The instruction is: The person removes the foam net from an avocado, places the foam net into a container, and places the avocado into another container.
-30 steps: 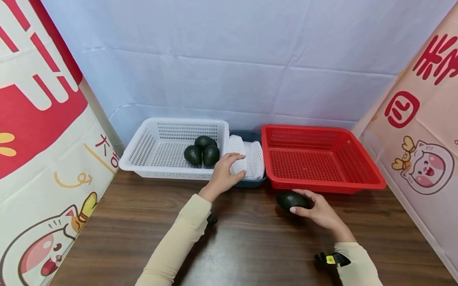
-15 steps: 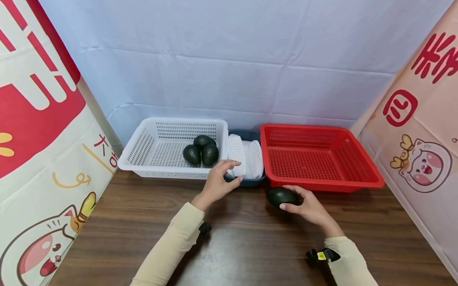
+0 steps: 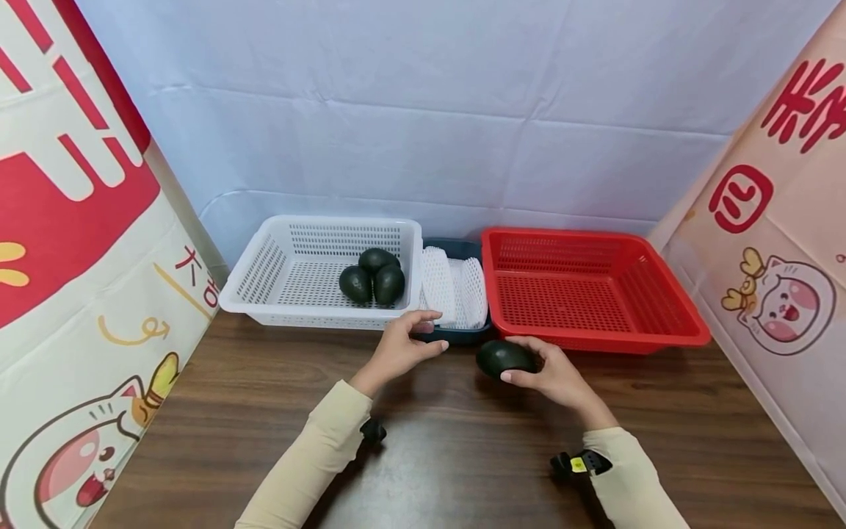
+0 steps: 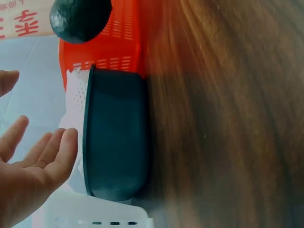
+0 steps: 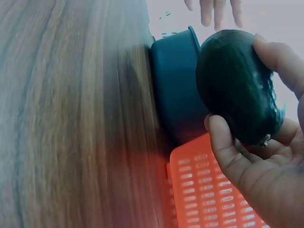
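Note:
My right hand (image 3: 555, 375) grips a dark green avocado (image 3: 505, 358) between thumb and fingers, above the table in front of the red basket's left corner. In the right wrist view the avocado (image 5: 237, 85) shows its stem end toward the palm. My left hand (image 3: 399, 347) holds nothing; its fingers are spread and loosely bent, near the front of the dark blue-green tub (image 3: 465, 337). White foam net sleeves (image 3: 456, 290) lie in that tub. In the left wrist view the left hand (image 4: 38, 166) is apart from the tub (image 4: 116, 135).
A white basket (image 3: 317, 317) with several avocados (image 3: 375, 278) at its right end stands left of the tub. The red basket (image 3: 601, 340) stands to the tub's right. All three rest on a brown wooden table (image 3: 456, 455), with a pale cloth (image 3: 423, 110) behind.
The right hand has carried the avocado leftward, toward the tub. My left hand has drawn back from above the foam sleeves, down and slightly left.

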Tool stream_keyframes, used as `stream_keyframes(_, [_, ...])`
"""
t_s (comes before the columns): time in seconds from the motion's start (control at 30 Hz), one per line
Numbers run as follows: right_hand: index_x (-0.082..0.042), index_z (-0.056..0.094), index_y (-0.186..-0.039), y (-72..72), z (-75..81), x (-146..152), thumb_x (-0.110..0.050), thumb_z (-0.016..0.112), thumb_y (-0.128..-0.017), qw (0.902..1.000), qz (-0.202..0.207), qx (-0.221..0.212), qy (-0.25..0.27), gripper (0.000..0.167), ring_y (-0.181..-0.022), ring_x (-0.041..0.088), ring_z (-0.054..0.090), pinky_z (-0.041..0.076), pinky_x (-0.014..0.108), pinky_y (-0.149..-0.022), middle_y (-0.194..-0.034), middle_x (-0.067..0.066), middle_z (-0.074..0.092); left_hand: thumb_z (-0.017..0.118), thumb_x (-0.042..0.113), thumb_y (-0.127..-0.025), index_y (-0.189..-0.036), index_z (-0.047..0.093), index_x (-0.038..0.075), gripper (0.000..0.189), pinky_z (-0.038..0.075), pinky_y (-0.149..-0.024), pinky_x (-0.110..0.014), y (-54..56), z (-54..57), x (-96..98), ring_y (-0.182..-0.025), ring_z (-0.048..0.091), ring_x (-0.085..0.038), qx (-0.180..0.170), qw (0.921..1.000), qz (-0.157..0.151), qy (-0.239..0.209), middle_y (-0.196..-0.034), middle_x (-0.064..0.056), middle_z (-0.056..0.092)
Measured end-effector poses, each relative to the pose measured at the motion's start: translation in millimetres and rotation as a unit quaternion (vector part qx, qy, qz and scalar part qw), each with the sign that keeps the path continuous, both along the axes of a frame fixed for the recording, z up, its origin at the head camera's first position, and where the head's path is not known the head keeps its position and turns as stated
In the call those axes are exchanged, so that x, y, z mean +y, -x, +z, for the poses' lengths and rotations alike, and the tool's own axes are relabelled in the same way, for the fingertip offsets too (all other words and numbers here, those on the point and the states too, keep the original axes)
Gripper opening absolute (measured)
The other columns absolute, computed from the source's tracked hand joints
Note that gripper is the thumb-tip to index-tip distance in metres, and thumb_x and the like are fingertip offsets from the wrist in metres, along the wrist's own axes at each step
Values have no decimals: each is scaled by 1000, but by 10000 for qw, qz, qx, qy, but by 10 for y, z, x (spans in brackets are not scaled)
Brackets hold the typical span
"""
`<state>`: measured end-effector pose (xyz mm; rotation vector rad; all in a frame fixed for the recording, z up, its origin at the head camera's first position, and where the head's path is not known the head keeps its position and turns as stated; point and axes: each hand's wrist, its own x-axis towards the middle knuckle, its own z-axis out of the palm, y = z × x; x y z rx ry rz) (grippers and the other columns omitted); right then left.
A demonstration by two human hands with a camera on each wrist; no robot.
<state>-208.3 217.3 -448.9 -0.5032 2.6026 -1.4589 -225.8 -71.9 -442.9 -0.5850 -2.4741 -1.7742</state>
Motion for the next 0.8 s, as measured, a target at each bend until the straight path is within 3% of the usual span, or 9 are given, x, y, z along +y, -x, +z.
stream_keyframes(0.13, [-7, 55, -126, 10, 8, -56, -32, 80, -72, 10000, 7, -46, -21, 65, -103, 26, 51, 41, 46, -86, -120, 9, 56, 74, 19, -79, -122, 58, 3, 49, 48, -80, -35, 0, -39, -2, -103, 57, -31, -462, 9983, -162, -322, -120, -16, 56])
stream_keyframes(0.33, [-9, 54, -127, 12, -4, -129, -33, 80, -72, 9999, 85, -101, -35, 65, -106, 26, 50, 40, 48, -89, -123, 9, 55, 73, 13, -80, -124, 54, -4, 50, 49, -79, -31, -26, -91, 37, -107, 54, -39, -1063, 9890, -453, -927, -123, -22, 52])
stream_keyframes(0.5, [-9, 54, -128, 17, 0, -166, -34, 80, -72, 9999, 120, -106, -29, 66, -108, 27, 49, 40, 49, -90, -124, 9, 54, 71, 9, -81, -125, 53, -5, 49, 51, -78, -40, -70, -89, 99, -103, 57, -31, -1457, 9802, -577, -1208, -123, -23, 51])
stream_keyframes(0.63, [-9, 54, -128, 31, 3, -193, -32, 81, -72, 9998, 177, -86, 20, 66, -108, 27, 49, 39, 49, -91, -125, 9, 53, 67, 4, -83, -126, 50, -8, 48, 49, -79, -49, -132, -10, 132, -97, 59, -24, -1877, 9686, -678, -1485, -123, -28, 49])
stream_keyframes(0.8, [-9, 55, -125, 52, -8, -240, -28, 82, -71, 9997, 208, -20, 128, 64, -102, 24, 53, 41, 45, -88, -119, 7, 56, 66, 5, -84, -125, 48, -10, 48, 48, -81, -47, -249, 151, 164, -93, 59, -18, -2153, 9596, -702, -1668, -124, -29, 48])
